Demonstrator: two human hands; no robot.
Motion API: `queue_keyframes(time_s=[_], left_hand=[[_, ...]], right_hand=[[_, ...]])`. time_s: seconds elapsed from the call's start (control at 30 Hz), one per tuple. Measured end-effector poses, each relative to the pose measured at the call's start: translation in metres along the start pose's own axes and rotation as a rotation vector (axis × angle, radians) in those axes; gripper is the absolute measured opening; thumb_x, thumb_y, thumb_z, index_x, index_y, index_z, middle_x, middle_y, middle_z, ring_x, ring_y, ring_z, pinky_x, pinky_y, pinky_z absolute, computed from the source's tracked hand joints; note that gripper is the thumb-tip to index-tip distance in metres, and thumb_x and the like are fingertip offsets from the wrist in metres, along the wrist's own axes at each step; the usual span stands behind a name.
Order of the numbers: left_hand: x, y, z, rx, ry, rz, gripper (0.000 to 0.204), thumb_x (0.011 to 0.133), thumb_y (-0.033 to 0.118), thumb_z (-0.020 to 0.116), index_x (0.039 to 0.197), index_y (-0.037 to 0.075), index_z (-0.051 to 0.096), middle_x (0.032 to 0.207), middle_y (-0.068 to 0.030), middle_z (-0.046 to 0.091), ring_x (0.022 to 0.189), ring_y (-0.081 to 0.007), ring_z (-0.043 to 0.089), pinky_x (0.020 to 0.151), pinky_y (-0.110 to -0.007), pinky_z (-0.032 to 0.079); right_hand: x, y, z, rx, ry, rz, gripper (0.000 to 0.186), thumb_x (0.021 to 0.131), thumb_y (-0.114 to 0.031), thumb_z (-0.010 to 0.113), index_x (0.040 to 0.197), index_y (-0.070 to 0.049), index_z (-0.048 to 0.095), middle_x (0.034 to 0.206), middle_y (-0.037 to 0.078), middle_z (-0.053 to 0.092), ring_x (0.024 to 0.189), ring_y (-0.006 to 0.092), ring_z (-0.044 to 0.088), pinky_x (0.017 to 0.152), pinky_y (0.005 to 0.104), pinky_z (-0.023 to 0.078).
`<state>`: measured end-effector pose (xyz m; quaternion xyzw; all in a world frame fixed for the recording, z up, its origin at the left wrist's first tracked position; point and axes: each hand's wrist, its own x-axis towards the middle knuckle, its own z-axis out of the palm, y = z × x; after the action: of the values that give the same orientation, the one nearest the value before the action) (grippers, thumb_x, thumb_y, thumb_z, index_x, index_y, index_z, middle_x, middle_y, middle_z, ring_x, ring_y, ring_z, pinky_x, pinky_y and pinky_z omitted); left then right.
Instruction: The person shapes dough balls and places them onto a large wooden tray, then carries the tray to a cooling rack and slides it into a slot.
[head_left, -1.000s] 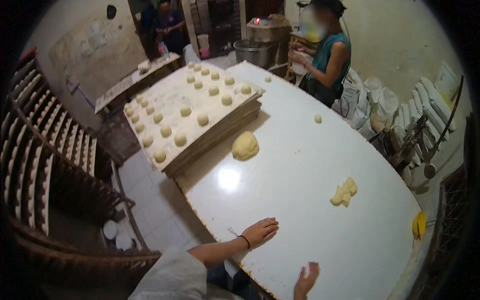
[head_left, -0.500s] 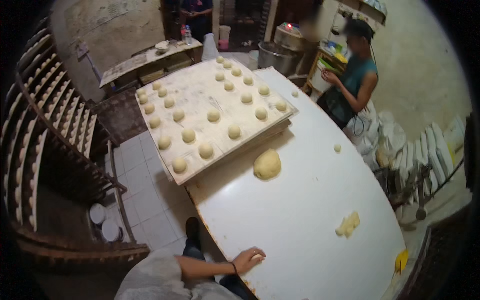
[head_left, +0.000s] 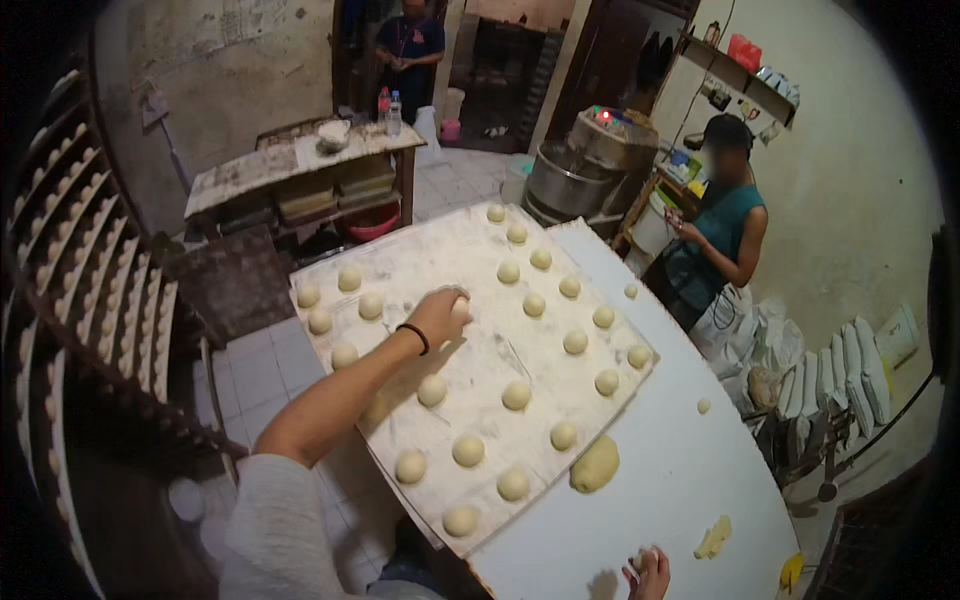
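Note:
My left hand (head_left: 440,318), a dark band at its wrist, reaches over the floured board (head_left: 465,345). Its fingers curl around a pale dough ball (head_left: 460,308) at or just above the surface. Several round dough balls (head_left: 516,395) sit on the board, some partly behind my forearm. At the lower edge, my right hand (head_left: 652,575) is over the white table (head_left: 690,470), fingers bent around something small that I cannot make out. Between the two hands, a large yellowish dough lump (head_left: 596,464) rests against the board's near right side. A ragged dough scrap (head_left: 713,538) lies right of my right hand.
Tall racks (head_left: 100,270) full of dough balls line the left. A person in a teal top (head_left: 722,235) stands beyond the table's right edge; another person (head_left: 410,50) is at the back. A mixer (head_left: 575,180) and low bench (head_left: 300,165) stand behind the board. Sacks (head_left: 835,375) lean at right.
My left hand has moved from the table's near edge up over the board, carrying a dough ball. My right hand has come into view at the lower edge. The view has shifted too.

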<state>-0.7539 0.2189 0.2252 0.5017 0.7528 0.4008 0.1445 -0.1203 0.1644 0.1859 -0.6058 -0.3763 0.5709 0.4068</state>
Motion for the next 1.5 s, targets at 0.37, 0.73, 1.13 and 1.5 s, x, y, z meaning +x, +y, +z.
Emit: queue_keyframes(time_s=[0.37, 0.73, 1.13, 1.5], left_hand=[[0.043, -0.064, -0.007, -0.193, -0.09, 0.19, 0.082, 0.08, 0.037, 0.081, 0.146, 0.001, 0.047, 0.135, -0.0216, 0.058, 0.122, -0.0363, 0.056, 0.11, -0.042, 0.042], [-0.154, -0.108, -0.18, -0.734, 0.568, -0.211, 0.049, 0.111, 0.029, 0.038, 0.153, 0.003, 0.039, 0.155, -0.011, 0.043, 0.139, -0.022, 0.045, 0.115, -0.035, 0.036], [-0.631, -0.045, 0.297, -0.29, -0.508, -1.265, 0.056, 0.1, 0.035, 0.06, 0.146, 0.004, 0.049, 0.145, -0.0139, 0.054, 0.129, -0.0235, 0.053, 0.11, -0.039, 0.04], [-0.661, 0.104, 0.283, -0.326, -0.308, -1.045, 0.055, 0.097, 0.035, 0.067, 0.14, 0.003, 0.055, 0.136, -0.0126, 0.061, 0.121, -0.0229, 0.06, 0.103, -0.038, 0.048]], right_hand=[[0.104, -0.098, 0.444, -0.762, -0.708, -0.978, 0.048, 0.084, -0.023, 0.077, 0.127, -0.006, 0.064, 0.124, 0.014, 0.063, 0.113, 0.0299, 0.062, 0.098, 0.0393, 0.05], [0.089, -0.071, 0.129, -0.569, -0.093, -0.649, 0.037, 0.093, -0.016, 0.068, 0.128, -0.007, 0.063, 0.112, 0.007, 0.068, 0.103, 0.0173, 0.062, 0.087, 0.0336, 0.05], [0.208, 0.193, -0.437, -0.87, 0.907, -0.417, 0.064, 0.088, -0.029, 0.076, 0.136, 0.002, 0.048, 0.116, 0.017, 0.056, 0.101, 0.0254, 0.058, 0.092, 0.0389, 0.051], [0.277, 0.065, -0.384, -0.982, 0.352, -0.282, 0.037, 0.094, -0.015, 0.056, 0.128, -0.003, 0.062, 0.136, 0.022, 0.054, 0.112, 0.0432, 0.06, 0.098, 0.0457, 0.05]])
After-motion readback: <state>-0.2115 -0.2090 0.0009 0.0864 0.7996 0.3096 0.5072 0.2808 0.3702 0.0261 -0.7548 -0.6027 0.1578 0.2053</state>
